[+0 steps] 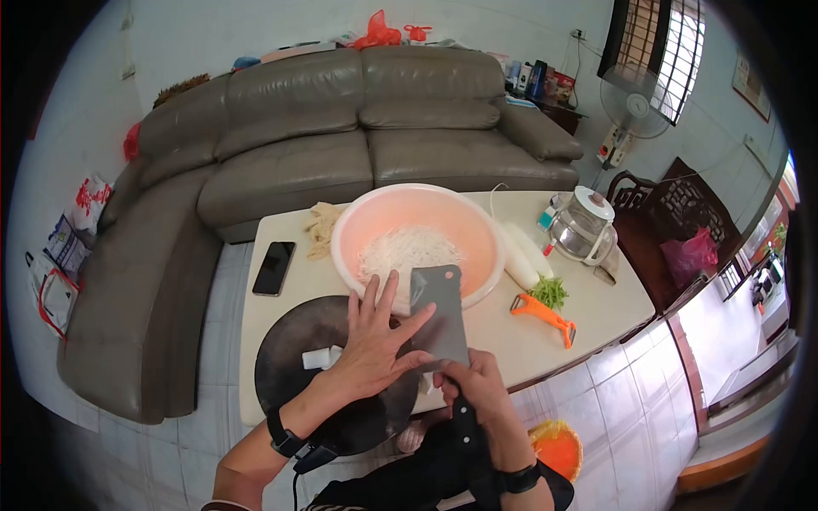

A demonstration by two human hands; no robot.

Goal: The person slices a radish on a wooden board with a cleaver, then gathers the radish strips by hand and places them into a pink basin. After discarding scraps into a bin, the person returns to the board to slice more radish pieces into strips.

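Note:
My right hand (479,383) is closed round the black handle of a cleaver (443,315), whose wide grey blade points up toward the basin. My left hand (377,345) has its fingers spread, with fingertips at the basin's near rim and the thumb side against the blade. White shreds lie inside the large pink basin (477,255). Under my left hand is a round dark chopping board (290,349), where white chunks (317,358) lie beside my wrist.
On the table (264,230) are a phone (274,268), a beige cloth (323,228), white radishes (524,255) with green leaves, an orange peeler (545,318) and a glass kettle (584,226). An orange-lined bin (558,450) stands on the floor; a sofa (290,162) is behind.

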